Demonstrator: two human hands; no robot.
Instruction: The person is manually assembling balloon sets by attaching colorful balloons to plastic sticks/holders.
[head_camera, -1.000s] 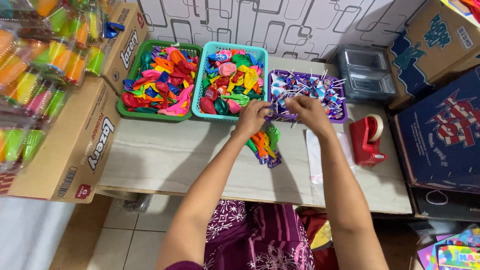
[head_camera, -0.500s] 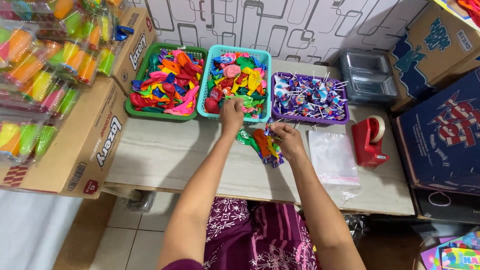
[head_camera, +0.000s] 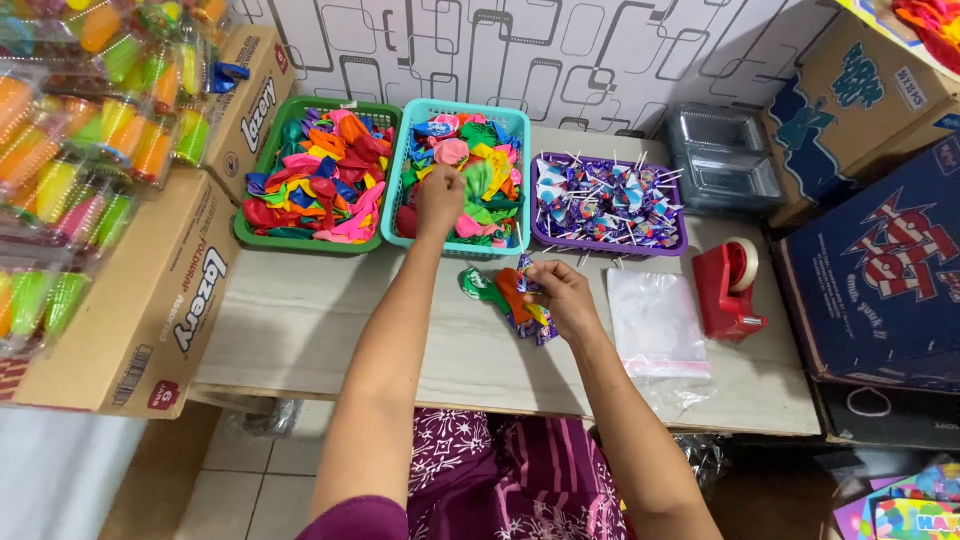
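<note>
My left hand (head_camera: 441, 196) reaches into the teal basket (head_camera: 404, 168) of mixed-colour balloons, fingers curled down among them. My right hand (head_camera: 560, 292) rests on the table just in front of that basket, pinching a small bunch of balloons and wrapped lollipops (head_camera: 505, 293) that lies on the tabletop. A green basket (head_camera: 256, 178) of balloons stands to the left. A purple basket (head_camera: 676, 240) of wrapped lollipops stands to the right. A stack of clear plastic bags (head_camera: 655, 325) lies right of my right hand.
A red tape dispenser (head_camera: 728, 285) stands right of the bags. Clear plastic trays (head_camera: 722, 160) sit at the back right. Cardboard boxes (head_camera: 170, 290) and packs of coloured cups (head_camera: 60, 180) line the left. A dark blue box (head_camera: 885, 280) crowds the right edge.
My left hand moved from the small bunch up into the teal basket. My right hand came back from the purple basket and settled on the bunch.
</note>
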